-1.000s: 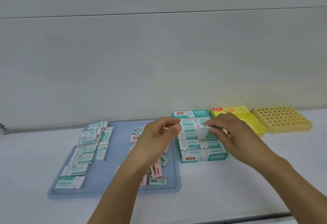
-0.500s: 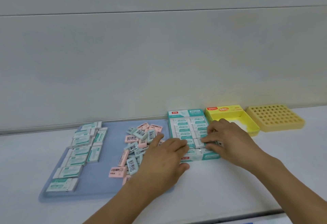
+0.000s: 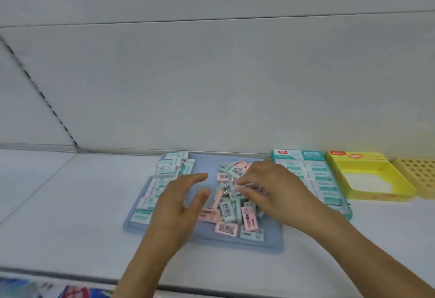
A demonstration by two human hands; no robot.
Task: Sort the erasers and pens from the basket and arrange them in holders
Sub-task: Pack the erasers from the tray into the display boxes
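Observation:
A flat blue tray [image 3: 202, 242] lies on the white shelf. On its left side lie rows of white-and-teal erasers [image 3: 164, 170]. A loose heap of small pink and pale-blue erasers [image 3: 231, 213] fills its middle. My right hand [image 3: 270, 191] rests on top of the heap, its fingertips pinching a pink eraser [image 3: 240, 187]. My left hand [image 3: 179, 203] hovers over the tray just left of the heap, fingers spread and holding nothing. A teal box [image 3: 315, 175] right of the tray is packed with white-and-teal erasers.
A yellow open box [image 3: 367, 180] with a white bottom stands right of the teal box. A yellow holder with round holes [image 3: 419, 175] sits at the far right. A grey wall rises close behind. Colourful packets [image 3: 70, 291] show below the shelf's front edge.
My right hand has left the teal box and moved left onto the loose heap, closing on a pink eraser. My left hand has shifted left and opened. The camera has turned left.

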